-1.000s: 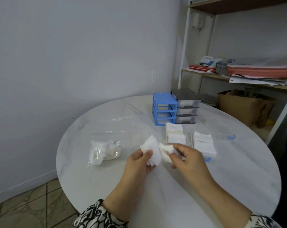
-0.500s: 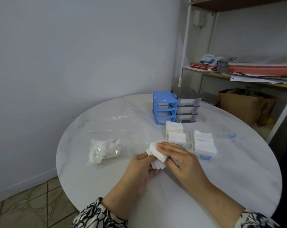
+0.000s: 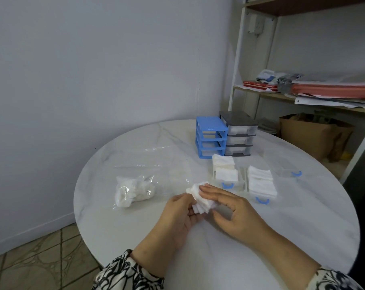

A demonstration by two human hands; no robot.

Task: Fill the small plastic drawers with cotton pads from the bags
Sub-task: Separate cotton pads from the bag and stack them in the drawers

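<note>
A small fanned stack of white square cotton pads [image 3: 200,198] sits above the near middle of the round white table [image 3: 261,258], gripped from below by the left hand [image 3: 177,218], while the right hand [image 3: 229,208] lays straight fingers on top. Toward the far edge, two clear drawers [image 3: 227,174] hold flat pads, apparently neatly stacked. A bag [image 3: 133,190] of pads lies near the left edge, and shelves [image 3: 303,97] stand in the corner.

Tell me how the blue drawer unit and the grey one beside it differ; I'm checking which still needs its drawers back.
The blue drawer unit looks like an open frame with its slots empty, while the grey drawer unit has three clear drawers pushed in. The blue one stands left of the grey one. The grey one's drawers look whitish inside; their contents are unclear. Both are three-tiered and stand upright on the white table.
</note>
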